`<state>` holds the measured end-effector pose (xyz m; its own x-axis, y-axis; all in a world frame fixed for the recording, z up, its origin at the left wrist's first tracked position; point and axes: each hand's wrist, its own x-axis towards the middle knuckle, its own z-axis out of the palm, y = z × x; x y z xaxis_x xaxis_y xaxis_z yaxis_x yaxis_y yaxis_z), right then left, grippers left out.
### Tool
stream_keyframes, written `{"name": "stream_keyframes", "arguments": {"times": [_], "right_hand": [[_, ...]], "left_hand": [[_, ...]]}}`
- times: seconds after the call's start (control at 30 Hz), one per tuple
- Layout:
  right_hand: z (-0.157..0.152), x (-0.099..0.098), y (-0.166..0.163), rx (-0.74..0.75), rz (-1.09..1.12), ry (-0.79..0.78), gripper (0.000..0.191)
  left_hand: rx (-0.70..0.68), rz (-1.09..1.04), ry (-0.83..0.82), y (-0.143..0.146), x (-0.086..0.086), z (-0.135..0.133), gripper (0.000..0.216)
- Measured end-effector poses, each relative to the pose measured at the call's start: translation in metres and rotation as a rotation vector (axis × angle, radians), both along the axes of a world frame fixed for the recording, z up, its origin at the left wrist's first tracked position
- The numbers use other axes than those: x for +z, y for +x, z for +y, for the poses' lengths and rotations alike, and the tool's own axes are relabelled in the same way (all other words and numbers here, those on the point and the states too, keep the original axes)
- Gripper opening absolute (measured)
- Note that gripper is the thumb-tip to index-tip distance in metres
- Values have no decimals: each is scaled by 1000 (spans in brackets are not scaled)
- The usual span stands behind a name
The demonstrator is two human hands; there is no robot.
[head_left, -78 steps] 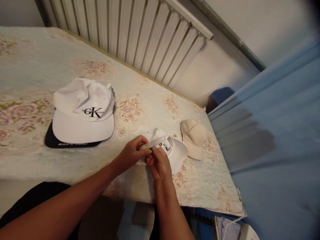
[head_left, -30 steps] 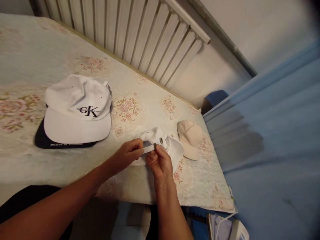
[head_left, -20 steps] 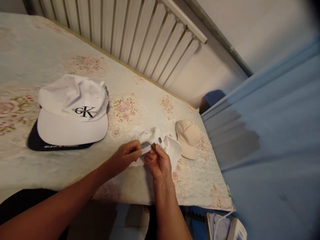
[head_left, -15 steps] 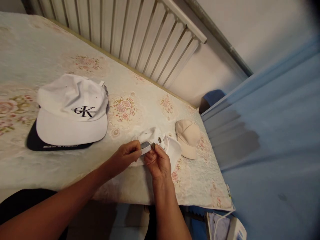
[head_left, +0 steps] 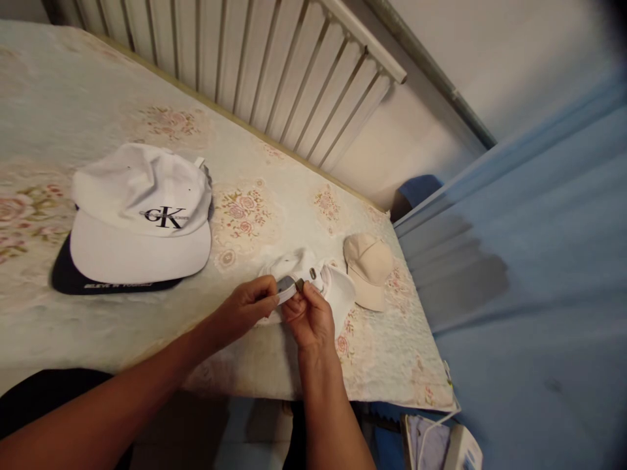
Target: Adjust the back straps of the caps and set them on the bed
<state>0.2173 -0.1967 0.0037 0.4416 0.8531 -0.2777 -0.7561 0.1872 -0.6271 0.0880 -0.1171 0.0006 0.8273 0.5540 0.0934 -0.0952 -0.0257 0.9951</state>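
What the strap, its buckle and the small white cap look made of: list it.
Strap: woven cloth, matte white; it bends limply where pinched. Buckle: probably metal, dull brass-brown with a faint glint. Small white cap: soft cotton-like cloth, matte, its crown slumped and creased.
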Motion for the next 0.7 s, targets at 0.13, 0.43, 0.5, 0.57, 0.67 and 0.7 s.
{"name": "stream_keyframes", "arguments": {"times": [0.13,0.43,0.5,0.57,0.67,0.7], "right_hand": [[0,2,-1,4,-15,-18,30],[0,0,-2,1,-52,-31,32],[0,-2,-2,-2,-56,-28,32],[0,-2,-2,3,-48,-18,33],[0,-2,-2,6,-25,-5,33],[0,-2,-2,7,-21,-2,32]], "left_hand": [[0,8,-2,0,1,-1,26],[18,3,11,0,1,-2,27],[33,8,19,0,0,-2,27],[49,17,22,0,0,-2,27],[63,46,-6,2,-1,-3,25],[58,52,-24,2,-2,-3,23]]}}
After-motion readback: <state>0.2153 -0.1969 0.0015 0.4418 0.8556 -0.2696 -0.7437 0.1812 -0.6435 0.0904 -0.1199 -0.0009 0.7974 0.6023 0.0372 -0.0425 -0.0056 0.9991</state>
